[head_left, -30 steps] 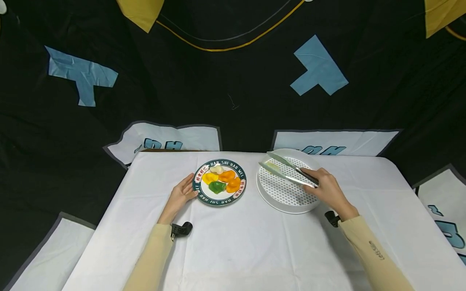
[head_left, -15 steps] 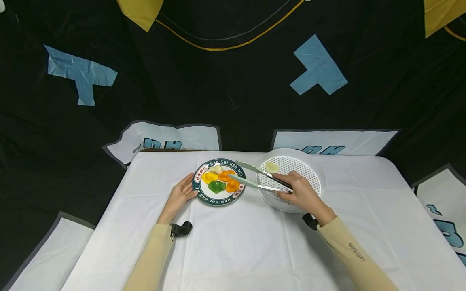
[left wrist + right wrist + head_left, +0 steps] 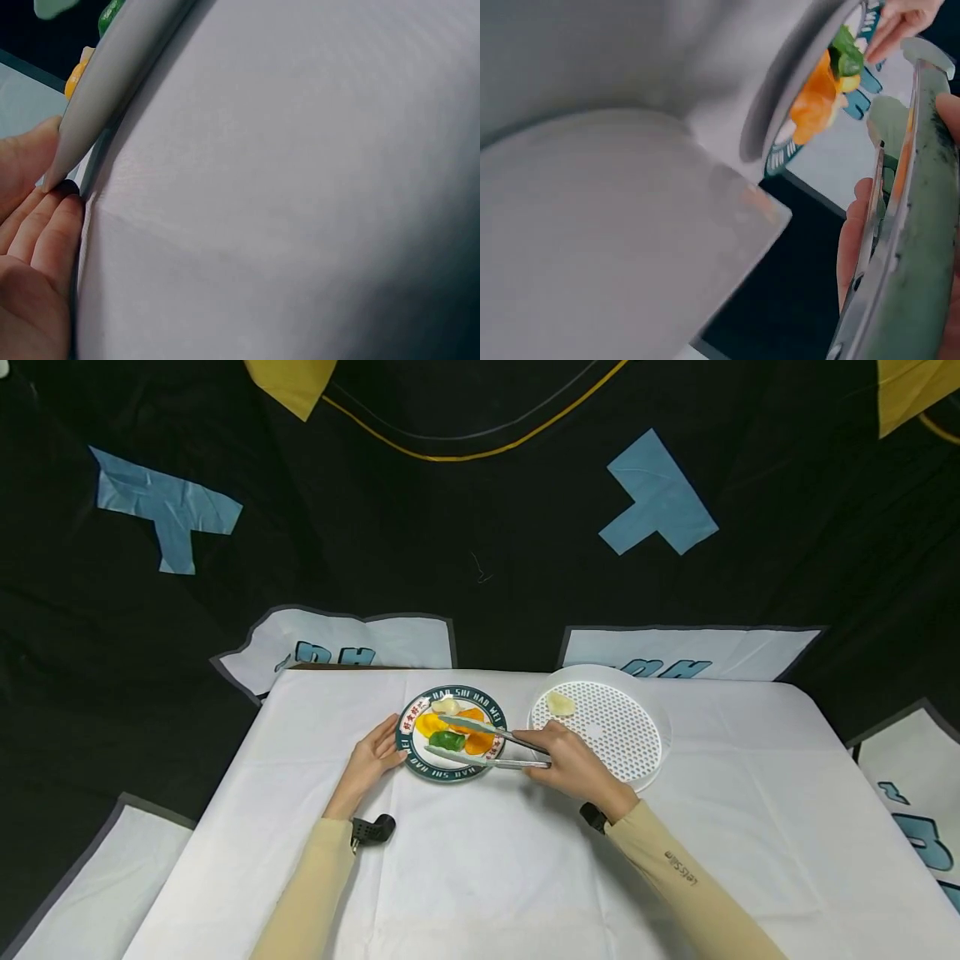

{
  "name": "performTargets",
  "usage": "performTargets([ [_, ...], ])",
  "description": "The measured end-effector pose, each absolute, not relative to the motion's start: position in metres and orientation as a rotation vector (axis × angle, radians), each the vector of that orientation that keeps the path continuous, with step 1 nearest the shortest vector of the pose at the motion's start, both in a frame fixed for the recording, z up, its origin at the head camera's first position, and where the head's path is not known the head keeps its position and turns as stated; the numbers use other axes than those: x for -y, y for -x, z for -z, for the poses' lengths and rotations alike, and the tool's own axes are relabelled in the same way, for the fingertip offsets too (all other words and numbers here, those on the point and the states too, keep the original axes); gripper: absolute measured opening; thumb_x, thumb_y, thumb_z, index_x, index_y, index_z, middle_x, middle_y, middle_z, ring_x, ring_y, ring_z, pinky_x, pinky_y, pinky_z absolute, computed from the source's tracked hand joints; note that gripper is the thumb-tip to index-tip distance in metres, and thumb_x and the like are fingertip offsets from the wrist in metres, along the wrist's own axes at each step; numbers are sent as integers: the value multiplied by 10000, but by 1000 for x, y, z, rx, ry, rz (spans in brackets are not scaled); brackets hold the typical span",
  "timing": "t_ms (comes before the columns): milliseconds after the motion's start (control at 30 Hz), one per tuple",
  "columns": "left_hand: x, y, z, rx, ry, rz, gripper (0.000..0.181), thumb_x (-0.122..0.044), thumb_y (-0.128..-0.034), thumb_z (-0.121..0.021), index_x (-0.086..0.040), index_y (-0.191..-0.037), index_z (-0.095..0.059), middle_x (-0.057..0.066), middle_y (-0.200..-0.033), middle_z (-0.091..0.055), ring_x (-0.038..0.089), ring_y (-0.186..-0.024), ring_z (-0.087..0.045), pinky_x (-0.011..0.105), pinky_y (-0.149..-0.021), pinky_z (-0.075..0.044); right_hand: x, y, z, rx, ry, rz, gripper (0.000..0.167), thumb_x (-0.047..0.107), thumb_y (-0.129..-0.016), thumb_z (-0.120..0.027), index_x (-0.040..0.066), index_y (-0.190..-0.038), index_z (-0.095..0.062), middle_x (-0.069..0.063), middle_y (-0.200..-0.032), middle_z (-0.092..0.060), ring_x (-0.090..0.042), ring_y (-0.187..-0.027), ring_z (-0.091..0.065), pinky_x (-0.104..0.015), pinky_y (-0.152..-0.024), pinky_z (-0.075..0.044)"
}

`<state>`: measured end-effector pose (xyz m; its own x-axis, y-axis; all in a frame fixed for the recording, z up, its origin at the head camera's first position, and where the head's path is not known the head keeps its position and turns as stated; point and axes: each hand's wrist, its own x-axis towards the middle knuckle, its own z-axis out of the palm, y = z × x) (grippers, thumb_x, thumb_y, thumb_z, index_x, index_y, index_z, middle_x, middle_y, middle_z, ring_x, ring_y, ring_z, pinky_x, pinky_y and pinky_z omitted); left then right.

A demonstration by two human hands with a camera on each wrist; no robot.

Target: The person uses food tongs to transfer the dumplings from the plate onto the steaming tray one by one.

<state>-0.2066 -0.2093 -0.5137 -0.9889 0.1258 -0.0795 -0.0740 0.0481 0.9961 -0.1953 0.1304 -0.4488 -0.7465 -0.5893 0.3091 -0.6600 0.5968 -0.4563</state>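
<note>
A round plate with a green lettered rim (image 3: 417,764) holds a green pepper piece (image 3: 447,741), a yellow piece (image 3: 430,725), orange pieces (image 3: 480,744) and a pale piece (image 3: 445,706). At its left edge my left hand (image 3: 369,767) holds the rim, thumb on top and fingers below in the left wrist view. My right hand (image 3: 570,764) grips metal tongs (image 3: 465,758) with pale green tips. Their spread arms reach over the plate, either side of the green piece. In the right wrist view the tongs (image 3: 919,247) lie along the palm.
Right of the plate stands a round white perforated tray (image 3: 615,727), with one pale yellow piece (image 3: 560,704) inside near its left side. A white cloth (image 3: 480,877) covers the table. Behind hangs a black curtain (image 3: 465,543) with blue patches.
My right hand has carried the tongs leftward from over the white tray to over the plate. The pale yellow piece stays in the tray. My left hand has kept its place.
</note>
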Motion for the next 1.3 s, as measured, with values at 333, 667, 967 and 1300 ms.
performTargets([
  [333, 210, 207, 513, -2167, -58, -2075, 731, 110, -880, -570, 26, -1502, -195, 197, -1541, -220, 294, -1389, -277, 248, -1097, -317, -124, 202, 457, 2748, -1075, -804, 494, 122, -759, -750, 18, -1230, -646, -81, -1072, -686, -154, -813, -506, -208, -592, -475],
  [667, 210, 207, 516, -2167, -65, -2069, 733, 105, -881, -570, 26, -1503, -190, 182, -1548, -212, 283, -1392, -272, 255, -1111, -299, -117, 203, 450, 2746, -1138, -684, 477, 85, -755, -730, 42, -1225, -657, -62, -1118, -688, -153, -792, -496, -200, -582, -459],
  [967, 209, 206, 511, -2157, -55, -2072, 732, 112, -884, -564, 34, -1502, -179, 195, -1549, -197, 302, -1396, -259, 272, -1117, -290, -110, 205, 450, 2725, -1188, -601, 462, 49, -751, -722, 10, -1206, -658, -73, -1116, -685, -155, -793, -467, -211, -591, -454],
  [1300, 209, 208, 515, -2185, -45, -2061, 731, 97, -887, -569, 18, -1506, -188, 177, -1551, -209, 295, -1392, -268, 213, -1085, -325, -113, 202, 450, 2693, -1183, -576, 456, 40, -748, -750, 19, -1197, -668, -67, -1093, -697, -153, -761, -430, -197, -566, -412],
])
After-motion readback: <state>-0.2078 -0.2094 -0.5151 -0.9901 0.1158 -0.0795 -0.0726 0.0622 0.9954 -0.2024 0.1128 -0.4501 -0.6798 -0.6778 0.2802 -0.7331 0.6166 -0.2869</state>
